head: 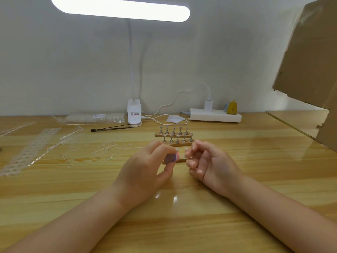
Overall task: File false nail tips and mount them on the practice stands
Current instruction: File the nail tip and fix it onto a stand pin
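Both hands (145, 165) curled (left: file (171, 158))

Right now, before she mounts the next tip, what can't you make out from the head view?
- Nail tip: too small and clear to confirm between the right hand fingertips.
- Purple nail file: mostly covered by the left hand that grips it.
- Nearest wooden stand: largely hidden behind both hands.
- Two far stands: pegs too small to tell whether tips are mounted.
- Label on the lamp clamp: blurred.
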Available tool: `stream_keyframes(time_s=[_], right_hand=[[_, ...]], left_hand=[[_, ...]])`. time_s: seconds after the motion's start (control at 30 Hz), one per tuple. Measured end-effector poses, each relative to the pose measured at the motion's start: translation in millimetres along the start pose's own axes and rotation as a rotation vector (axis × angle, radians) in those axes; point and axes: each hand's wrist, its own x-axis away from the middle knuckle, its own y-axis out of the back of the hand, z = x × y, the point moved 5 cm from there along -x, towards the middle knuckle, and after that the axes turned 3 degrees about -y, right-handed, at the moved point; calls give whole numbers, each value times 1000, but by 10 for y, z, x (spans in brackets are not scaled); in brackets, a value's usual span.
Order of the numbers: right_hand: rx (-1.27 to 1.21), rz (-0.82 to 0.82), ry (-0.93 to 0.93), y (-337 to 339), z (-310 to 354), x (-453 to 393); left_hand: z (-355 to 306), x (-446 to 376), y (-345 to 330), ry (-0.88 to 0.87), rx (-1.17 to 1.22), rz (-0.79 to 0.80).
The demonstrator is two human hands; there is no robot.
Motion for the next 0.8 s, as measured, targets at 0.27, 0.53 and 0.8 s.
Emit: stream_keyframes(time_s=[0.27, 0.53, 0.8], right_hand=[[137, -26, 41, -6, -37, -3], [227, -10, 30, -20, -49, 10], [259, 18, 55, -38, -56, 13]], left_hand=[[18, 21, -20, 23, 17, -25], [47, 24, -7, 50, 9, -72], [64, 24, -27, 43, 3, -56]])
